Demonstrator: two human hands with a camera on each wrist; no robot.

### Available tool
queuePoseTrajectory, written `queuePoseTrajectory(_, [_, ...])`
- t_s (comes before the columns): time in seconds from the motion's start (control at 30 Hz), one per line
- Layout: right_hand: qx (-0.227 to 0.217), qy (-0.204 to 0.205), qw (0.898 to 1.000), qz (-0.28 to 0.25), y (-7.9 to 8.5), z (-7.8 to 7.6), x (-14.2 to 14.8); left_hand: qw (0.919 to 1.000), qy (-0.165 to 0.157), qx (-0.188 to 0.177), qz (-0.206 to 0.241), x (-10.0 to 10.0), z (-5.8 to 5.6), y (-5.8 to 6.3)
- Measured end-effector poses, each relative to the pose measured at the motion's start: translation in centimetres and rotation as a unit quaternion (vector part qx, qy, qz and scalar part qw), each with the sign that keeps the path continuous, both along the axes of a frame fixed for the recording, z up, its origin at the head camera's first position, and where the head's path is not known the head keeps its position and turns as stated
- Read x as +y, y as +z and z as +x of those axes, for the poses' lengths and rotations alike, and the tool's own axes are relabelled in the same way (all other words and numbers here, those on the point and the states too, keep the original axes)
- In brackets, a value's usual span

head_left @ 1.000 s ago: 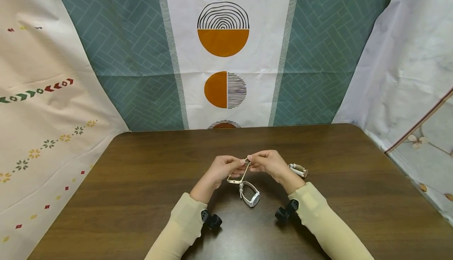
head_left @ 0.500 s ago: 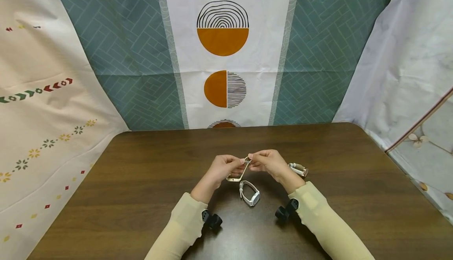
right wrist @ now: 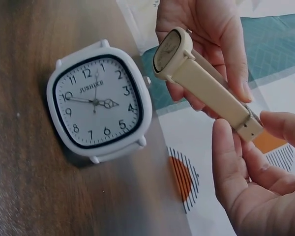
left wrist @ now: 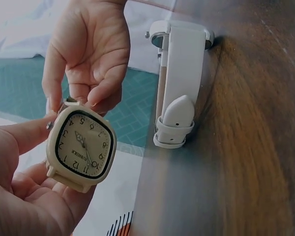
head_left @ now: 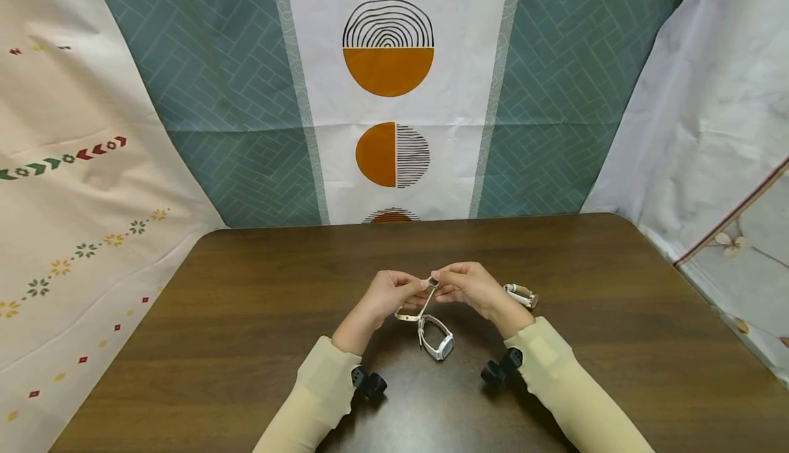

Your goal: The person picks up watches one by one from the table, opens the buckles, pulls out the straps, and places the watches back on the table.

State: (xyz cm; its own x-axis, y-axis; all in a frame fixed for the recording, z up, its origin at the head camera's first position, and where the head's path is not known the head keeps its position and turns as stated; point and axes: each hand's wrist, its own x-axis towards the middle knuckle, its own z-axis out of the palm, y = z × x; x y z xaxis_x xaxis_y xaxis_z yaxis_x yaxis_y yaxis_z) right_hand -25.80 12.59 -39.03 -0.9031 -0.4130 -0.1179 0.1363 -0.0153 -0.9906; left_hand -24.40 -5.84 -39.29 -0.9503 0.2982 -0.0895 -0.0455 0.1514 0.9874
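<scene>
A cream wristwatch [left wrist: 83, 142] with a rounded-square dial is held up between both hands over the table. In the head view my left hand [head_left: 390, 291] pinches its strap close to the buckle, its fingers behind the watch. My right hand [head_left: 473, 287] pinches the strap end from the other side; the right wrist view shows the holed strap tip [right wrist: 248, 130] between thumb and fingers. The buckle is partly covered by fingertips. Just below the hands, a white wristwatch [head_left: 442, 347] stands on its side on the table, its strap fastened in a loop.
Another watch [head_left: 522, 295], with a light strap and a gold-toned part, lies right of my right wrist. The dark wooden table [head_left: 277, 288] ends at a patterned cloth backdrop [head_left: 394, 117]. Black wrist cameras [head_left: 372, 384] sit below both sleeves.
Both hands stay in nearly the same place. The cream watch rises slightly and then drops back a little, while the fingertips shift at its strap end. The other watches have not moved.
</scene>
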Motion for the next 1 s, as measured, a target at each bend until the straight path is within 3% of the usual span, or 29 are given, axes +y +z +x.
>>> queuePoseTrajectory(0.27, [0.003, 0.007, 1.000, 0.019, 0.16, 0.14, -0.33, 0.9996, -0.024, 0.011, -0.009, -0.08, 0.01, 0.06])
queuePoseTrajectory(0.73, [0.021, -0.020, 0.999, 0.016, -0.10, 0.28, -0.46, 0.9998, -0.020, 0.004, 0.005, -0.06, 0.11, 0.02])
queuePoseTrajectory(1.0, [0.010, -0.042, 0.999, 0.007, -0.06, 0.16, -0.59, 0.9998, -0.018, -0.003, 0.004, -0.34, -0.07, 0.14])
